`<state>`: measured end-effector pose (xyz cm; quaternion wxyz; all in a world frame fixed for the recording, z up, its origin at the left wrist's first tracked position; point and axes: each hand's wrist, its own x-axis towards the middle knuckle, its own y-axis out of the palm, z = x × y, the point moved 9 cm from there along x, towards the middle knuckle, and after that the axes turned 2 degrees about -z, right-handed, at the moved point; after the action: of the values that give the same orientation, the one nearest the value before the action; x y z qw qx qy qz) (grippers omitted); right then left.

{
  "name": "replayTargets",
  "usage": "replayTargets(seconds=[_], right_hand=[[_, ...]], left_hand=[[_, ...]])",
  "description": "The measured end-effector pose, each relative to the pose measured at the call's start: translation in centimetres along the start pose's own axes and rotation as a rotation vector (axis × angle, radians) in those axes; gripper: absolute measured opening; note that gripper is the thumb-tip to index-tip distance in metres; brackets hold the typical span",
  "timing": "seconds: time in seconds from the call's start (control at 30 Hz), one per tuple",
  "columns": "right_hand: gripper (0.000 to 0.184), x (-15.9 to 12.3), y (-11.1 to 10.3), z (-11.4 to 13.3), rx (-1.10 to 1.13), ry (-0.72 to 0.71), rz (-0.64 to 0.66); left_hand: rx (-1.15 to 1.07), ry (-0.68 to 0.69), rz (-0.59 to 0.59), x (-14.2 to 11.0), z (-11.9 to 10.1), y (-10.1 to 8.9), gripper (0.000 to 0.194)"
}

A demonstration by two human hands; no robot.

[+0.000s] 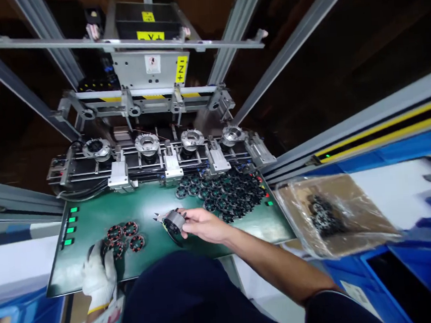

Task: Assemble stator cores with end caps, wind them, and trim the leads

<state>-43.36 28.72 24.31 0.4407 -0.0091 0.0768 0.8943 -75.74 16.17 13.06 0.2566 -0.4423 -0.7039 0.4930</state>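
My right hand (204, 225), bare, pinches a motor stator core (175, 221) with a grey ring body and black pronged ends, held above the green worktop (154, 198). Under it, partly hidden, lies a pair of cutters (159, 217) with pointed tips. My left hand (98, 271) wears a white glove and is at the worktop's left part. Its thumb and fingers close around the edge of a wound stator (116, 250) with reddish windings. Beside that one lie a few similar stators (131, 229) in a small cluster.
A large pile of black stator cores (231, 195) covers the worktop's right. Behind runs a machine with several round metal fixtures (147, 145); the leftmost fixture (95, 149) holds something dark. A plastic-lined carton (342, 213) with more cores stands right. Metal posts (295, 40) frame the station.
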Motion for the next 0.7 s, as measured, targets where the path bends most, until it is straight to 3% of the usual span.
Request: replayTargets(seconds=[0.1, 0.27, 0.37, 0.47, 0.7], right_hand=[[0.049, 5.1, -2.4, 3.1, -0.171, -0.081, 0.014], [0.011, 16.9, -7.9, 9.4, -0.558, -0.297, -0.125], [0.007, 22.3, -9.0, 10.5, -0.761, -0.369, -0.142], [0.009, 24.7, -8.6, 9.6, -0.920, -0.393, -0.099], [0.017, 24.5, -7.9, 7.7, -1.198, -0.374, -0.039]], left_hand=[[-0.029, -0.011, -0.003, -0.1, 0.5, 0.5, 0.062], [-0.055, -0.016, -0.030, -0.2, 0.9, 1.0, 0.060], [-0.053, -0.027, -0.020, -0.3, 1.1, 1.1, 0.059], [-0.047, -0.021, -0.034, -0.3, 1.1, 1.0, 0.060], [-0.026, 0.026, -0.051, -0.2, 1.0, 1.0, 0.062]])
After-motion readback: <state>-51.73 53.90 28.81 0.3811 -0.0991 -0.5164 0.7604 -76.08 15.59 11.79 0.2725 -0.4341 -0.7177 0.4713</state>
